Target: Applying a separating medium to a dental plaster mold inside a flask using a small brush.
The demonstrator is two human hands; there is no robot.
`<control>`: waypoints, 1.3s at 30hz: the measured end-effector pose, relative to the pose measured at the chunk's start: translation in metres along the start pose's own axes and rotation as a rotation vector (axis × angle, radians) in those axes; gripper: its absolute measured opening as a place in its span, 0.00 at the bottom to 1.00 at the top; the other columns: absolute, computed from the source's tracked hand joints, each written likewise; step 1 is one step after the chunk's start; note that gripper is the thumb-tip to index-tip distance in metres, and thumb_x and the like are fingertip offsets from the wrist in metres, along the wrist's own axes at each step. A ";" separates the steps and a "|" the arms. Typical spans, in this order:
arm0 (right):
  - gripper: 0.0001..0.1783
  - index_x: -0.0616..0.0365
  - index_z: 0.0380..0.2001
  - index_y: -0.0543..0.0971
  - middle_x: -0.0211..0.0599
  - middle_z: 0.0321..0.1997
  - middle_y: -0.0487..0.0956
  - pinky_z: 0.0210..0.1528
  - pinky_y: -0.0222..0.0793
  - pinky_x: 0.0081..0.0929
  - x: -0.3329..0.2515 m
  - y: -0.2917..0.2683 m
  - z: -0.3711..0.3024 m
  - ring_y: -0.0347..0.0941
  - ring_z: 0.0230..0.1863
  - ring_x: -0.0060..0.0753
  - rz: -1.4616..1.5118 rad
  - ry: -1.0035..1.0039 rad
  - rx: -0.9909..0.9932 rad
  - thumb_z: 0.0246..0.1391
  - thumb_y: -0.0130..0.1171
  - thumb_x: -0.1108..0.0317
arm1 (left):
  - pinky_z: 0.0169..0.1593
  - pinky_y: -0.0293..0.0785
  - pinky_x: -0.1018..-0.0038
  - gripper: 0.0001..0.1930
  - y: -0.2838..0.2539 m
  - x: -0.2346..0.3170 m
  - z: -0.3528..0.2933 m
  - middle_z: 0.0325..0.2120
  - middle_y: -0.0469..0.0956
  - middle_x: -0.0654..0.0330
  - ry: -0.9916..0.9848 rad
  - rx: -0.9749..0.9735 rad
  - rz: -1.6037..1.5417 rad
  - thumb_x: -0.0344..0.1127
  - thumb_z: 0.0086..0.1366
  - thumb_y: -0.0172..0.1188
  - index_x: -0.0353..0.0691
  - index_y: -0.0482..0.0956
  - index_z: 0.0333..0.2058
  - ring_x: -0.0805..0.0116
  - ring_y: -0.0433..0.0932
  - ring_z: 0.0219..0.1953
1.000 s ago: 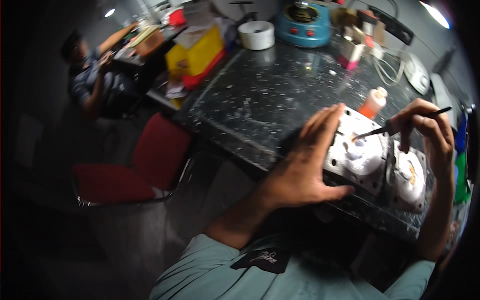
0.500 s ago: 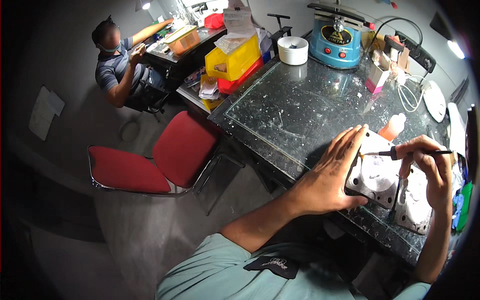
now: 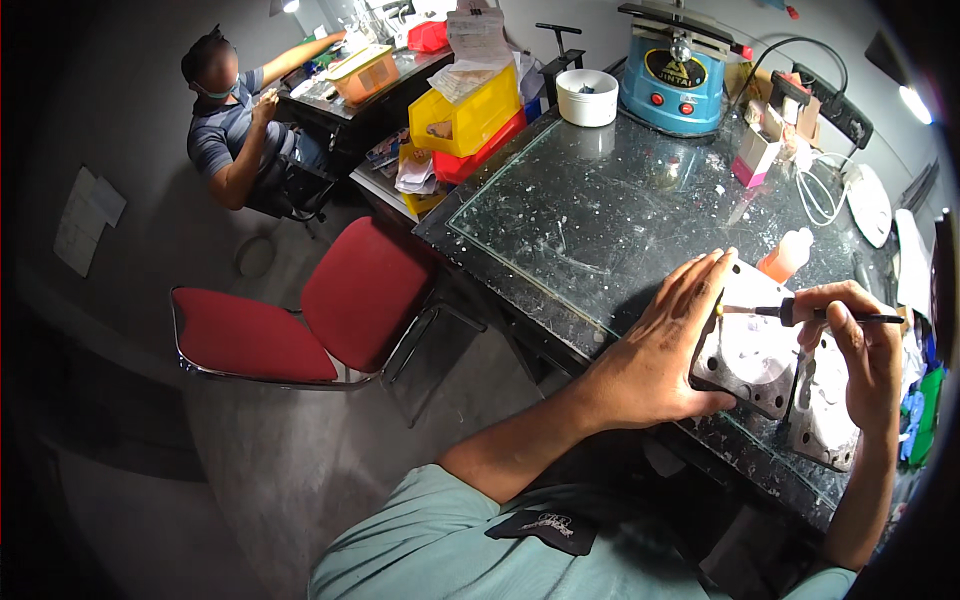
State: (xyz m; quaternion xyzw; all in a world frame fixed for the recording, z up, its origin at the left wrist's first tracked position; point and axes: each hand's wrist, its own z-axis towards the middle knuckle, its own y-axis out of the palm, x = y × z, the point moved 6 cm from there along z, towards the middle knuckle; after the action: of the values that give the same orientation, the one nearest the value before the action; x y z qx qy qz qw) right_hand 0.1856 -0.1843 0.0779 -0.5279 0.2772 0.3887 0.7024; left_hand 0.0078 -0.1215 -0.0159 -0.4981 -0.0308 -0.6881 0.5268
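A square metal mould block (image 3: 748, 378) with holes near its edges and a pale rounded cavity lies at the right front of the workbench. My left hand (image 3: 655, 355) rests along its left side, fingers stretched out and thumb spread at the near corner. My right hand (image 3: 862, 345) pinches a thin, dark-handled brush (image 3: 768, 311), held nearly level over the block. The brush tip points left, at the block's upper left edge beside my left fingers. Next to this block, partly under my right hand, lies a second mould block (image 3: 828, 425) with a light shaped surface.
An orange bottle (image 3: 786, 256) stands just behind the block. Farther back on the black workbench (image 3: 590, 215) are a white tub (image 3: 587, 98), a blue machine (image 3: 675, 85) and a small box (image 3: 754, 158). Left are yellow bins (image 3: 465, 115), a red chair (image 3: 365, 280) and a seated person (image 3: 225, 140).
The brush and my right hand have shifted very slightly, the tip still near the block's upper left edge. My left hand stays put. The seated person's near hand has moved slightly.
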 end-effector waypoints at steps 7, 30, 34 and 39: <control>0.19 0.70 0.42 0.80 0.40 0.35 0.82 0.40 0.72 0.24 -0.002 -0.005 -0.011 0.77 0.34 0.25 -0.037 0.014 0.027 0.72 0.50 0.61 | 0.75 0.45 0.54 0.63 0.001 0.005 -0.002 0.71 0.45 0.38 -0.010 -0.013 -0.010 0.41 0.49 0.77 0.35 0.37 0.73 0.40 0.43 0.74; 0.18 0.59 0.46 0.80 0.29 0.28 0.82 0.34 0.71 0.21 0.008 -0.075 0.049 0.72 0.26 0.18 -0.213 -0.128 0.198 0.73 0.48 0.56 | 0.71 0.54 0.57 0.60 -0.004 0.016 0.005 0.67 0.59 0.42 -0.011 0.039 0.095 0.41 0.44 0.82 0.32 0.52 0.70 0.46 0.58 0.70; 0.19 0.56 0.49 0.79 0.29 0.30 0.83 0.35 0.72 0.21 0.019 -0.072 0.050 0.75 0.28 0.19 -0.257 0.004 0.212 0.73 0.46 0.53 | 0.71 0.57 0.58 0.59 -0.004 0.017 -0.001 0.66 0.61 0.43 0.013 0.033 0.043 0.43 0.44 0.82 0.33 0.53 0.70 0.46 0.60 0.69; 0.16 0.54 0.52 0.79 0.38 0.34 0.84 0.36 0.77 0.29 0.015 -0.072 0.062 0.81 0.34 0.29 -0.411 -0.039 0.189 0.69 0.50 0.59 | 0.71 0.54 0.60 0.58 -0.003 0.004 0.007 0.65 0.63 0.40 -0.088 0.035 -0.200 0.38 0.45 0.80 0.33 0.53 0.71 0.50 0.62 0.68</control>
State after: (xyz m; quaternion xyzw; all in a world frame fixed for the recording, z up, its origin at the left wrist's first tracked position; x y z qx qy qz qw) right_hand 0.2531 -0.1312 0.1216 -0.4976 0.1852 0.2198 0.8184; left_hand 0.0098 -0.1190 -0.0083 -0.5129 -0.1155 -0.7139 0.4624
